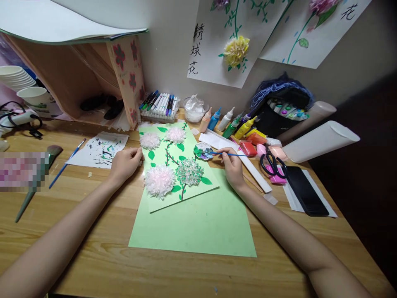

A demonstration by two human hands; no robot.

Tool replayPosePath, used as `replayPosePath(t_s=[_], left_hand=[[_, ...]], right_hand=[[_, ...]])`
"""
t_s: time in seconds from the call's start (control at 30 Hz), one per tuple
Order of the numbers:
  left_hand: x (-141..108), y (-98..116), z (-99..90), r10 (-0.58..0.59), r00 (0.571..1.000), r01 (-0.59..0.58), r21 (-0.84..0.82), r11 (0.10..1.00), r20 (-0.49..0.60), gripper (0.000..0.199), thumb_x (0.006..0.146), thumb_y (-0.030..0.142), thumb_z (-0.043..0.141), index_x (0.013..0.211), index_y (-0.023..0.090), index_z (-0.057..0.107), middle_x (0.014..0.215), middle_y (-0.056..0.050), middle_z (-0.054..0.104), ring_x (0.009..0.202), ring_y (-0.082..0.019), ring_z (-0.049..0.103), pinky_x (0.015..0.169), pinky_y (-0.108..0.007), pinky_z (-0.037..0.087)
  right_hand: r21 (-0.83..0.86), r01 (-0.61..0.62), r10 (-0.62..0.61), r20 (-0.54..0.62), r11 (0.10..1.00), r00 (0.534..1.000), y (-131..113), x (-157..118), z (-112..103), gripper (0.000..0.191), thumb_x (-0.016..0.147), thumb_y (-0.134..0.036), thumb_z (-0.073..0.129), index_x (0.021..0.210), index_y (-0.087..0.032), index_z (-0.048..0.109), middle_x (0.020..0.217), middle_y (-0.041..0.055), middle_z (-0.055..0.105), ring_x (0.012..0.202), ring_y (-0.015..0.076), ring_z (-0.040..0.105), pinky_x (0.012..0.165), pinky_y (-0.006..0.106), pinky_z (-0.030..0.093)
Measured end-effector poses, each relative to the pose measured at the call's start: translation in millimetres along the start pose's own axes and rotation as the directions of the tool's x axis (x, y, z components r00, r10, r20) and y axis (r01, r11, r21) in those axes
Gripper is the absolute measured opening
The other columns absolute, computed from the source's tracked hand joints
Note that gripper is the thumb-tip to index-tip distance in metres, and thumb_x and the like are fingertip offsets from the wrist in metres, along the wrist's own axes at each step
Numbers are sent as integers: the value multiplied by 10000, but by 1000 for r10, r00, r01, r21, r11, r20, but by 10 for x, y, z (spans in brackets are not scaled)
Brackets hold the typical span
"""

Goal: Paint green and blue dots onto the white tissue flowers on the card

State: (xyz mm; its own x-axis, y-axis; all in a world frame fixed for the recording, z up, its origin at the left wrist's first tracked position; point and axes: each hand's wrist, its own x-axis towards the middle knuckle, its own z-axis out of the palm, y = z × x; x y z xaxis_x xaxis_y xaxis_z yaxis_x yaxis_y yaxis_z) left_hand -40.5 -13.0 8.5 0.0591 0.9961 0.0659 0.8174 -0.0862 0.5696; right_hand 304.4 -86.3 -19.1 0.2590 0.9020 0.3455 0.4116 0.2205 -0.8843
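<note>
My right hand (232, 167) is closed around a thin blue paintbrush (231, 154). The brush's tip reaches a small paint palette (203, 151) smeared with green, blue and purple, at the right edge of a flower picture (159, 156). That light green board carries painted leaves and stems. Pale pink ruffled flowers (160, 181) stand out from it, beside a flower with green-coloured petal edges (190, 171). With its fingers curled closed, my left hand (127, 162) grips the board's left edge; the fingertips are partly hidden. A plain green sheet (192, 229) lies under the board.
Paint bottles (229, 124), a marker box (159, 106) and a bowl of white tissue (195, 108) line the back. Scissors (273, 163) and a phone (305, 190) lie right. Left are a stained tissue (102, 149), another brush (66, 164) and a large makeup-style brush (37, 184).
</note>
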Motion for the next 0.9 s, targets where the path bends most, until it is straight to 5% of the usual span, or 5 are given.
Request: replayPosePath(t_s=[0.27, 0.5, 0.7, 0.9], left_hand=[[5, 3, 12, -2, 1000, 2, 9, 1000, -2, 435, 899, 483, 415, 648, 219, 653, 580, -17, 660, 688, -218, 623, 633, -291, 371], [2, 1, 13, 13, 1000, -13, -12, 1000, -13, 425, 899, 468, 421, 635, 220, 643, 584, -15, 660, 684, -215, 616, 636, -295, 369], [0, 23, 14, 19, 1000, -19, -4, 1000, -15, 434, 900, 471, 408, 633, 218, 638, 541, -14, 622, 662, -214, 608, 632, -298, 365], [-6, 27, 16, 19, 999, -18, 18, 1000, -26, 430, 897, 455, 404, 624, 217, 635, 569, -19, 643, 660, -212, 606, 628, -298, 366]], right_hand=[[22, 33, -31, -77, 999, 997, -5, 20, 3, 219, 950, -376, 474, 947, -214, 621, 877, 32, 649, 789, 184, 598, 719, 315, 483], [369, -107, 108, 19, 923, 994, -108, -222, -70, 133, 892, -334, 493, 854, -232, 570, 723, 16, 670, 664, 189, 640, 614, 317, 492], [287, 31, -64, 105, 957, 992, -165, -544, -210, 176, 899, -360, 528, 844, -224, 626, 771, 40, 682, 727, 209, 650, 623, 336, 492], [146, 264, -288, 184, 954, 940, -232, -582, -203, 197, 943, -321, 484, 882, -236, 650, 818, 57, 717, 761, 222, 674, 673, 380, 525]])
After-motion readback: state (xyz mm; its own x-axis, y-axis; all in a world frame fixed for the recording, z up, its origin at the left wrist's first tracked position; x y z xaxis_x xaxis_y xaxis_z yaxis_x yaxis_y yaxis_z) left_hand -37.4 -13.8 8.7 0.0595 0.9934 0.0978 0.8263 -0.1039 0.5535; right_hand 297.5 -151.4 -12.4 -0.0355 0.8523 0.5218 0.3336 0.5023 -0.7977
